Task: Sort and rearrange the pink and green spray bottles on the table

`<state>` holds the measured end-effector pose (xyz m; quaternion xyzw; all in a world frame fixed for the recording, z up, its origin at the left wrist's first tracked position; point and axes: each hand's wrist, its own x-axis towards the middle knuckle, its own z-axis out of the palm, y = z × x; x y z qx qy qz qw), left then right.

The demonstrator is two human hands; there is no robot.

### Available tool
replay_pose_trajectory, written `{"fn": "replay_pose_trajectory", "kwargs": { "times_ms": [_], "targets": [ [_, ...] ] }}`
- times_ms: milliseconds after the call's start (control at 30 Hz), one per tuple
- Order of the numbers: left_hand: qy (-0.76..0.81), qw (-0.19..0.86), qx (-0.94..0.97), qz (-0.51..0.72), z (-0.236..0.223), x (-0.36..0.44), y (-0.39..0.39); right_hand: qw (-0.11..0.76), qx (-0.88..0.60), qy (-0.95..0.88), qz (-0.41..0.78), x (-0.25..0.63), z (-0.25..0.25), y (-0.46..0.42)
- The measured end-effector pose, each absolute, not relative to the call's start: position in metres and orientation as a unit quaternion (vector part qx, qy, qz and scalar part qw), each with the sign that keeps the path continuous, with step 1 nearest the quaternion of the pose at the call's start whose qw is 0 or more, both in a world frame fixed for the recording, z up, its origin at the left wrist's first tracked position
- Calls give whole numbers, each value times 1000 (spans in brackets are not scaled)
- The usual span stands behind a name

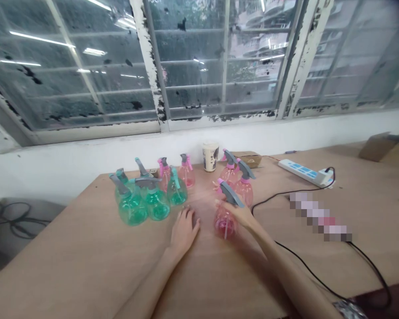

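Note:
My right hand is wrapped round the neck of a pink spray bottle with a grey trigger head. Two more pink spray bottles stand just behind it. My left hand rests on the wooden table, fingers stretched forward, holding nothing. Ahead and to the left of that hand is a cluster of several green spray bottles with grey and teal heads. Behind these are two pink spray bottles near the wall.
A printed paper cup stands by the wall. To the right are a cardboard piece, a white power strip and a black cable. A blurred-out object lies nearer. A cardboard box sits far right, below the barred window.

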<state>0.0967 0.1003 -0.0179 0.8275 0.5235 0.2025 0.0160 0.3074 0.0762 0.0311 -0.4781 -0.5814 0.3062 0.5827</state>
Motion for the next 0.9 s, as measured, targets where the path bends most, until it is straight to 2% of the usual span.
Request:
{"fn": "replay_pose_trajectory", "kwargs": {
  "times_ms": [167,533,900],
  "targets": [
    [506,-14,836,211,-23,95,104,571,-461,-606,306,304,39,73],
    [503,-25,842,193,-20,97,103,609,-472,-595,230,301,50,71],
    [505,-14,839,202,-24,96,105,605,-481,-573,271,299,42,72]
  ]
}}
